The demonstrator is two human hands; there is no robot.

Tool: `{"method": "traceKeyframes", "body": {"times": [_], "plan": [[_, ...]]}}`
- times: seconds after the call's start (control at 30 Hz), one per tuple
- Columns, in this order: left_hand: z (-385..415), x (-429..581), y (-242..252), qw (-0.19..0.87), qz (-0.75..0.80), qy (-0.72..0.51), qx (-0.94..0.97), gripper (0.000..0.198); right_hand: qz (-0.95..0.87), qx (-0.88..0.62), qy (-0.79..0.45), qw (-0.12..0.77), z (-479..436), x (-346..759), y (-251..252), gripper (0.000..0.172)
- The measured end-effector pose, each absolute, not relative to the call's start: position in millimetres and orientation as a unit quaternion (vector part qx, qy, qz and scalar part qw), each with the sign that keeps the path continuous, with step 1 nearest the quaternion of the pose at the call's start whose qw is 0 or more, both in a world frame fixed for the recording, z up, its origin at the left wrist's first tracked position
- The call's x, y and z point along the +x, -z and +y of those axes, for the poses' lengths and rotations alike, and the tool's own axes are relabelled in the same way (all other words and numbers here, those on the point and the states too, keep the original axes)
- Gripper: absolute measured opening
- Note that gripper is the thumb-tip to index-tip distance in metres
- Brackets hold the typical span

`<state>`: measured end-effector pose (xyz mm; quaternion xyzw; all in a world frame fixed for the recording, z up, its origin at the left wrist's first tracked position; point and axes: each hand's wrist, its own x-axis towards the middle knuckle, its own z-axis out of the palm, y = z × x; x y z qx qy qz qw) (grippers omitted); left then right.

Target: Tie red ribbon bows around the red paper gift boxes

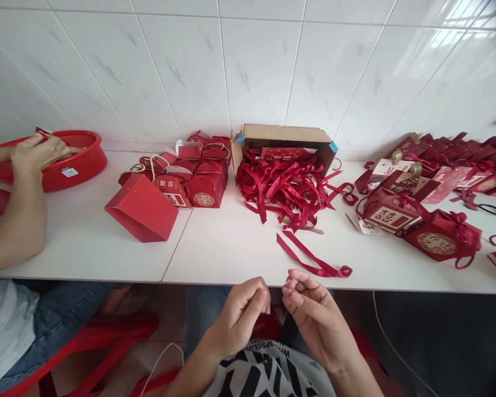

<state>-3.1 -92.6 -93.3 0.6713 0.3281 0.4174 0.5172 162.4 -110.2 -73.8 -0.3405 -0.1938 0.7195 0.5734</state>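
My left hand is closed in front of my lap, just off the table's front edge, with the thumb laid over the curled fingers. Close beside it is my right hand, its thumb and fingertips drawn together in a pinch. Whatever either hand holds, if anything, is too small or hidden to make out. Between and below them a red patch shows, unclear in kind. On the table just beyond lies a loose dark red ribbon. Behind it, a pile of ribbons spills from a cardboard box.
A plain red box and several decorated red gift boxes stand left of the cardboard box. More gift boxes with ribbons crowd the right. At far left a co-worker's hand reaches over a red basin. A tiled wall backs the table.
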Motion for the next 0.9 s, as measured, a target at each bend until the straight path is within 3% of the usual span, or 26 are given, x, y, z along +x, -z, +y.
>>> {"method": "traceKeyframes", "body": {"times": [0.1,0.33,0.63,0.9], "plan": [[-93.6,-2.9,88.8,0.503,0.319,-0.397,0.699,0.034,-0.211,-0.335,-0.71,0.583,-110.2,160.2,74.4,0.033],[-94.8,-2.2,85.0,0.438,0.323,-0.358,0.759,0.024,-0.326,-0.354,-0.644,0.595,-114.1,153.8,84.0,0.014],[-91.8,-1.0,84.5,0.268,0.341,-0.334,0.837,0.022,-0.413,-0.416,-0.567,0.579,-120.7,151.4,84.6,0.027],[-90.5,-1.4,87.3,0.2,0.351,-0.315,0.859,0.02,-0.526,-0.468,-0.459,0.541,-121.3,150.2,85.1,0.026]]}}
